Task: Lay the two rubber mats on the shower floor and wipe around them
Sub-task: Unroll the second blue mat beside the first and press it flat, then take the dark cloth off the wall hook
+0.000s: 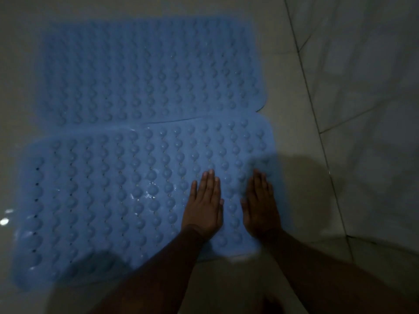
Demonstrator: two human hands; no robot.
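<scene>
Two blue rubber mats with rows of raised bumps lie flat on the pale tiled floor, side by side. The far mat (149, 71) sits at the top; the near mat (108, 196) lies below it, its far edge slightly over the far mat's near edge. My left hand (204, 205) rests palm down on the right part of the near mat, fingers straight and together. My right hand (260, 205) lies flat beside it, close to the mat's right edge. Neither hand holds anything. The scene is dim.
A tiled wall (367, 87) rises on the right, meeting the floor along a slanted line. Bare pale floor (292, 155) runs between the mats and the wall. Small bright reflections (4, 220) glint on the floor at the far left.
</scene>
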